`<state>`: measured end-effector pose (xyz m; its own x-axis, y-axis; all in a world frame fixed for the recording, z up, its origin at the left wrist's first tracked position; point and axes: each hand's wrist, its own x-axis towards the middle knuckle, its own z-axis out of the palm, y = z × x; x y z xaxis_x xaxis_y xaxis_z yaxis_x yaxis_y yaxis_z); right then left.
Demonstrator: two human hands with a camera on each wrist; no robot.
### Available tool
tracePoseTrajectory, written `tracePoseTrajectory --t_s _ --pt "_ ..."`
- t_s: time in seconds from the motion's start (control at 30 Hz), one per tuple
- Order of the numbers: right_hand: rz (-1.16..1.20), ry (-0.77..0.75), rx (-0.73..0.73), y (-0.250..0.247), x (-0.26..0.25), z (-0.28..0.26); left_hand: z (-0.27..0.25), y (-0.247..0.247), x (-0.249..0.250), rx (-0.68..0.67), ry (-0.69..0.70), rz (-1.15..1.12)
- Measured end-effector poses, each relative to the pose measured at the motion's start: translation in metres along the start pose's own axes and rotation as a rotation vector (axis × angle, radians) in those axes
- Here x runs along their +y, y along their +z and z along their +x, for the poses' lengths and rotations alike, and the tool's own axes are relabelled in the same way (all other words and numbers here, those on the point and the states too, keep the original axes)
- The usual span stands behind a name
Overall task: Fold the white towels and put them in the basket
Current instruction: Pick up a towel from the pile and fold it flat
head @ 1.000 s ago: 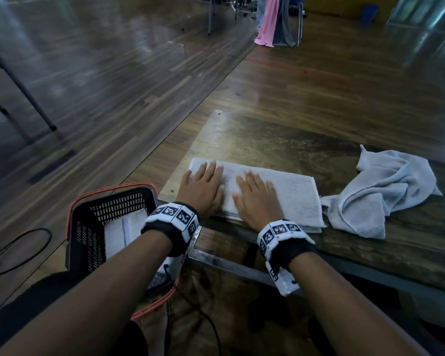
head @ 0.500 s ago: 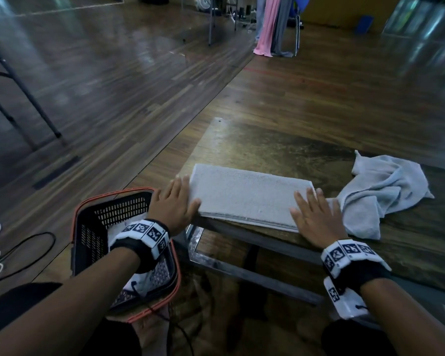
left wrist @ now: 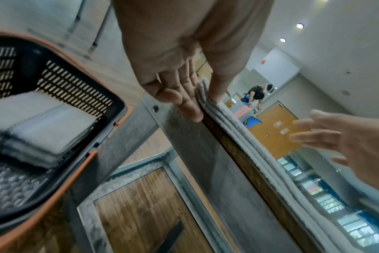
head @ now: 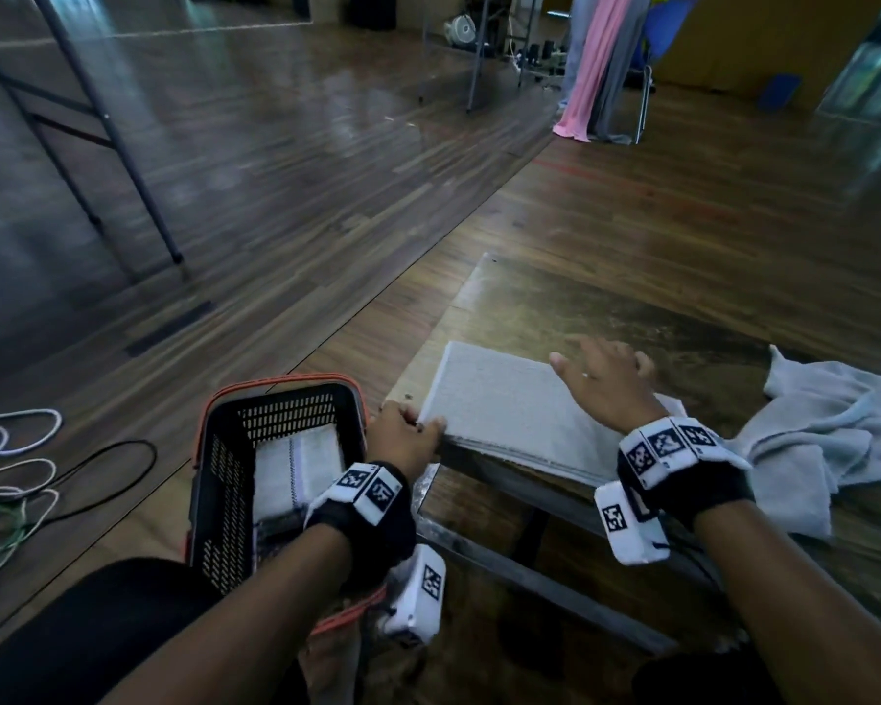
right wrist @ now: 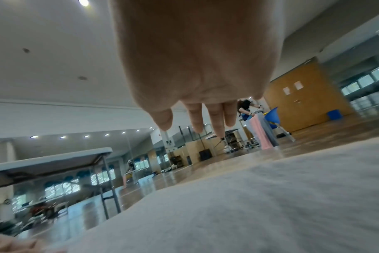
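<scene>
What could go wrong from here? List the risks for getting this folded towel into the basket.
1. The left hand pinches only one corner of the folded towel, and the right hand is open above it, so the layers may fall open on lifting.
2. The basket already holds a folded towel, leaving less room.

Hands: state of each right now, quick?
Left hand: pinching the near-left corner of the folded towel, thumb on top, fingers beneath.
Right hand: open, fingers spread over the towel, holding nothing.

Left hand [head: 404,439] pinches with thumb over fingers; right hand [head: 606,386] hovers, fingers spread.
</scene>
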<state>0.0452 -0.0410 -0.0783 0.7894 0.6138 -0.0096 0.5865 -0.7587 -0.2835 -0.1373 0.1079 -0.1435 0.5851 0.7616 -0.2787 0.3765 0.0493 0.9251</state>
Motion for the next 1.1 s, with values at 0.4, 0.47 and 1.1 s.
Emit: tracePoseTrajectory --t_s 0.4,0.47,1.1 --pt "-0.128 -0.211 -0.357 0.036 -0.101 0.091 0.011 0.002 0.007 -0.029 -0.108 -0.119" --pt "-0.103 -0.261 -0.356 0.028 -0.105 0.097 0.009 -0.005 0.016 -0.042 -0.101 -0.121" --pt "1.034 -0.016 -0.112 0.002 0.016 0.034 -0.04 0.019 0.058 -0.118 0.73 0.403"
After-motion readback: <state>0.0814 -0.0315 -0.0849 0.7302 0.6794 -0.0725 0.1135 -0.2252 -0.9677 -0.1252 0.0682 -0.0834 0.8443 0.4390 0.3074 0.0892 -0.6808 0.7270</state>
